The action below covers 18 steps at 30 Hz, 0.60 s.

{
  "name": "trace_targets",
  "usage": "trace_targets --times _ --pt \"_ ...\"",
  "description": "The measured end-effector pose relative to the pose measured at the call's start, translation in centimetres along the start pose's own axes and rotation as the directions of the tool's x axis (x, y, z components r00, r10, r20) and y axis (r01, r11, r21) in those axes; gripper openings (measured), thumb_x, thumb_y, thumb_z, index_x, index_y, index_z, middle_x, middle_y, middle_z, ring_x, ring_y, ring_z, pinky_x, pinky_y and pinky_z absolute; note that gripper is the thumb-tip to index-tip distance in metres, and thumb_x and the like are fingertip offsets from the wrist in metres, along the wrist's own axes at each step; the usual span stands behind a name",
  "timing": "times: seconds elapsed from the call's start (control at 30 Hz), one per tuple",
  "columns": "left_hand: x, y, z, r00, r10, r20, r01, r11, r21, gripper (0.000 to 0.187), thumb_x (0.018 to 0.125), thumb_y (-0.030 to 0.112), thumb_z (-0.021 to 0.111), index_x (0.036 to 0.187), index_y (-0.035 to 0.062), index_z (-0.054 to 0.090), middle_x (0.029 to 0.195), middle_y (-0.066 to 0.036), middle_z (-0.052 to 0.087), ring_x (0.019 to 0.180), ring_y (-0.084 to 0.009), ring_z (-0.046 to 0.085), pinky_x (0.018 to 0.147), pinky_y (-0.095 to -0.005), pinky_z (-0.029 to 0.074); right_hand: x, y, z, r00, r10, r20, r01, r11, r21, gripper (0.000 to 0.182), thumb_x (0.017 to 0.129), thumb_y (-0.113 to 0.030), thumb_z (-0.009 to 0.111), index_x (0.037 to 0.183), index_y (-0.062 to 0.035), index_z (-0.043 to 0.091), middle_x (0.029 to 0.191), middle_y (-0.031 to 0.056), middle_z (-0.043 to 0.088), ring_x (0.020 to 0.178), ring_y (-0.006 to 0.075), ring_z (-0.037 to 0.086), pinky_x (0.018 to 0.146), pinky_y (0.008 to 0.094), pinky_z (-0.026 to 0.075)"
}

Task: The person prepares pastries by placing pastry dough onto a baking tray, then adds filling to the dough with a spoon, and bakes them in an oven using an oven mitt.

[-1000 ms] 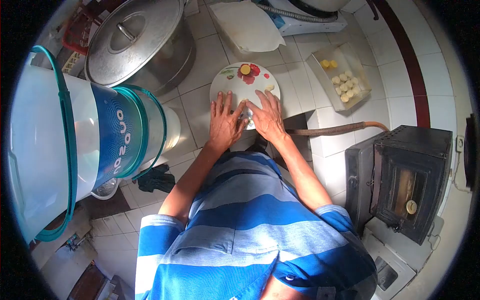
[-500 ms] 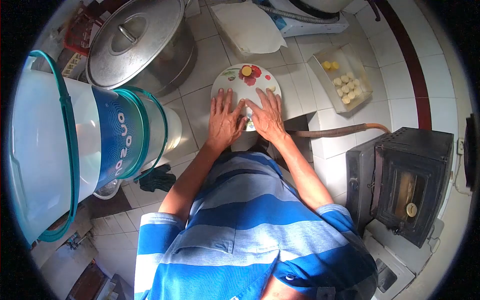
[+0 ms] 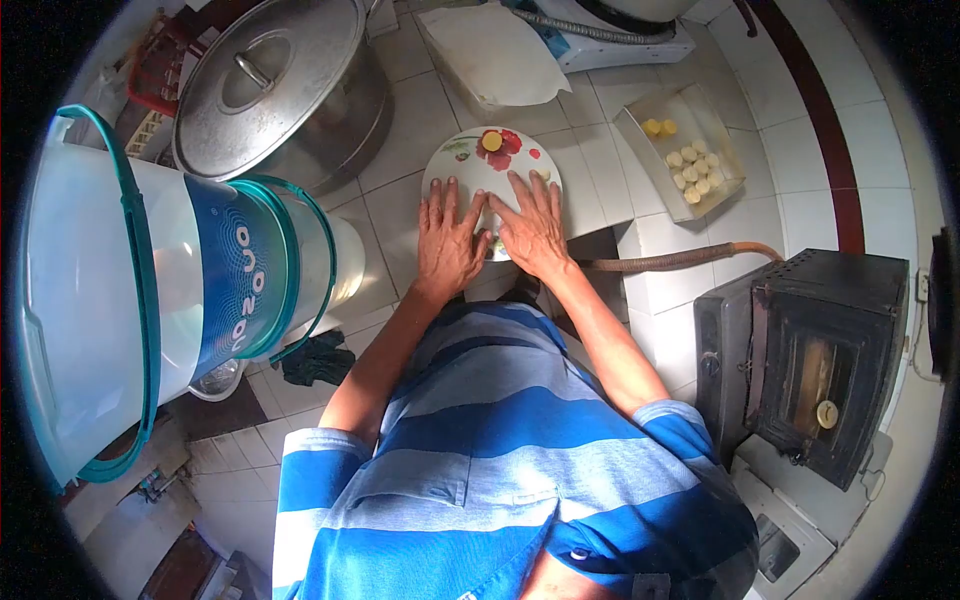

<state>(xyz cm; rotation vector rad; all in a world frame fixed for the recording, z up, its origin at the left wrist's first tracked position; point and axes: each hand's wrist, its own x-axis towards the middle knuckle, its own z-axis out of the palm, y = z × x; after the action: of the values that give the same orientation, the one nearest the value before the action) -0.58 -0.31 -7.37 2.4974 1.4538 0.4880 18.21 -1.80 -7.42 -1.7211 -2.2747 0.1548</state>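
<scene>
A white plate with red flowers lies on the tiled counter in front of me. My left hand rests over its left side, fingers stretched forward and slightly apart. Over the right side lies my right hand, its fingers also spread. The two index fingertips nearly meet at the middle of the plate. Whether anything lies beneath the fingers is hidden. A round yellow piece sits on the far part of the plate, beyond both hands. By the right fingertips is a small pale bit, too small to name.
A clear rectangular container at the right holds several pale balls and yellow pieces. A large lidded metal pot stands back left, a water container at the left. A small black oven and a hose are right.
Right fingertips have slid slightly forward and left on the plate. The left hand stays almost where it was; the yellow piece still lies at the far side.
</scene>
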Motion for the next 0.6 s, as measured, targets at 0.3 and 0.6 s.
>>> trace_targets --times 0.3,0.6 --pt "0.0 -0.2 0.9 0.999 0.051 0.001 -0.051 0.999 -0.011 0.063 0.095 0.036 0.061 0.152 0.0143 0.045 0.159 -0.026 0.028 0.149 -0.0489 0.021 0.119 -0.0627 0.023 0.0 -0.2 -0.3 0.999 0.032 0.005 -0.032 0.999 0.008 0.050 0.090 -0.020 0.061 0.140 -0.0200 0.058 0.152 0.0205 0.039 0.144 0.0478 0.028 0.116 0.0683 0.022" --pt "-0.5 0.1 0.2 0.999 -0.026 -0.031 0.026 1.000 0.003 0.064 0.095 0.031 0.061 0.154 0.0144 0.042 0.159 -0.027 0.027 0.149 -0.0501 0.021 0.119 -0.0637 0.021 -1.4 -1.5 -0.5 0.997 -0.010 -0.074 0.015 0.998 0.059 0.044 0.092 -0.024 0.059 0.135 -0.0144 0.062 0.151 0.0191 0.042 0.143 0.0470 0.032 0.117 0.0677 0.022"
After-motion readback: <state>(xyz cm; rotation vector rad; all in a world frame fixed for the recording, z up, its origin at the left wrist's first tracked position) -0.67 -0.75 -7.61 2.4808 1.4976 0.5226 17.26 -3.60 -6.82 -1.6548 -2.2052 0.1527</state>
